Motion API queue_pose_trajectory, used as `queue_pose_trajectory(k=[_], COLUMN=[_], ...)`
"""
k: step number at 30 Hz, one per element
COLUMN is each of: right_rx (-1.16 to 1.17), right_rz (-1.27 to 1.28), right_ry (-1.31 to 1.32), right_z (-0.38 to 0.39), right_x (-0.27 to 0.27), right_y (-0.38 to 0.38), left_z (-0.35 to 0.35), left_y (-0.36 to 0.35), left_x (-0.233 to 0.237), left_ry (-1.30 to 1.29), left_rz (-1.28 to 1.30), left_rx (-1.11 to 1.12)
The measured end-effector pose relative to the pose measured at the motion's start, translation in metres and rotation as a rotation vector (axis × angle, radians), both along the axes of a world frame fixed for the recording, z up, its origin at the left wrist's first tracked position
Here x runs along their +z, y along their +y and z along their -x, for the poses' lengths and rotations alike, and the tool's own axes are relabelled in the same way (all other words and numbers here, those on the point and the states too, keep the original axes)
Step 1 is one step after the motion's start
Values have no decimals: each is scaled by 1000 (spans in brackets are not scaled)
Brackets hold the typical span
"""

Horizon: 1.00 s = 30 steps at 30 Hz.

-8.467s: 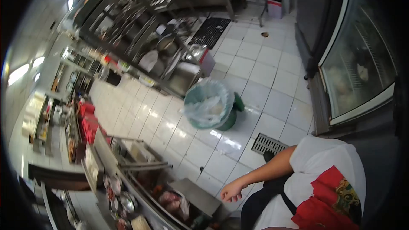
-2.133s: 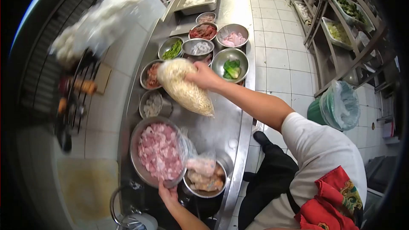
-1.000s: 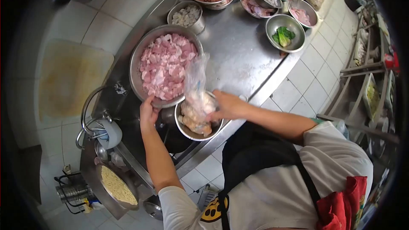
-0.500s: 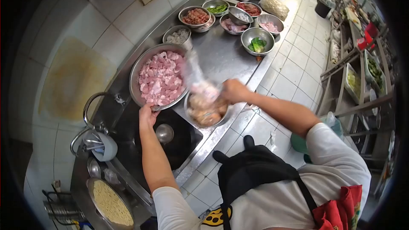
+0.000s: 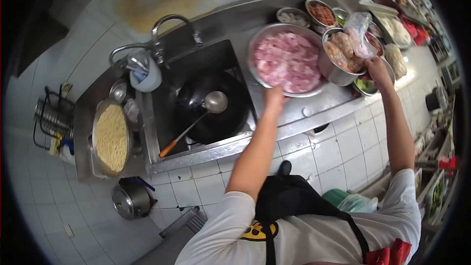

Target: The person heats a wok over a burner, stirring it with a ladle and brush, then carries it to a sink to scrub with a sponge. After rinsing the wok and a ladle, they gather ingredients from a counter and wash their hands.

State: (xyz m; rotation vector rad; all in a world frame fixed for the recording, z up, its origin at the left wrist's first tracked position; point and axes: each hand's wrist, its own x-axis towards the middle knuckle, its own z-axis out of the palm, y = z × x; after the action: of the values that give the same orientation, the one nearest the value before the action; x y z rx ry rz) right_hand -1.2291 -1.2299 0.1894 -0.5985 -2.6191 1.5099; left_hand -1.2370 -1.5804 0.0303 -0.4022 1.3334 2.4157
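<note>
A wide metal bowl (image 5: 252, 64) full of raw pink meat pieces (image 5: 287, 61) sits on the steel counter. My left hand (image 5: 275, 97) grips its near rim, thumb and fingers closed over the edge. To the right, my right hand (image 5: 378, 71) is closed on the rim of a deep metal pot (image 5: 336, 72). Brownish meat chunks (image 5: 343, 49) fill this pot, with a clear plastic bag (image 5: 360, 34) lying over their right side. The pot partly covers the smaller bowls behind it.
A sink with a black wok (image 5: 191, 98) and a ladle (image 5: 216, 102) lies left of the bowl. Further left are a utensil tub (image 5: 146, 78) and a pan of noodles (image 5: 112, 137). Small bowls of diced meat (image 5: 321, 13) and pale pieces (image 5: 293, 18) stand behind.
My view has swung left over the sink. The pot has moved right, away from the counter's front edge, toward the small bowls. My left hand stays on the big bowl's rim.
</note>
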Motion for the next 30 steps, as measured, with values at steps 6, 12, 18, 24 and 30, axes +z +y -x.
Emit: queue_pose_trajectory(k=[6,12,18,24,30], right_rx=[-54,-143,-370,-470,284], right_rz=[-62,-132,-206,-811,-123], right_ry=[45,13,4,444,344], right_z=[81,98,71,48,126], right_x=[-70,-107,-68,-33,-23], right_y=[-28,-30,-100,-180,-468], left_z=[-3,64,160,173,177], left_y=[-16,-326,-518,-521,-521], left_x=[48,108,91,94,76], left_ry=[-48,389,163,132,248], left_rz=[314,1270,2046,2171,2311], left_rx=[-380,501,350,359,287])
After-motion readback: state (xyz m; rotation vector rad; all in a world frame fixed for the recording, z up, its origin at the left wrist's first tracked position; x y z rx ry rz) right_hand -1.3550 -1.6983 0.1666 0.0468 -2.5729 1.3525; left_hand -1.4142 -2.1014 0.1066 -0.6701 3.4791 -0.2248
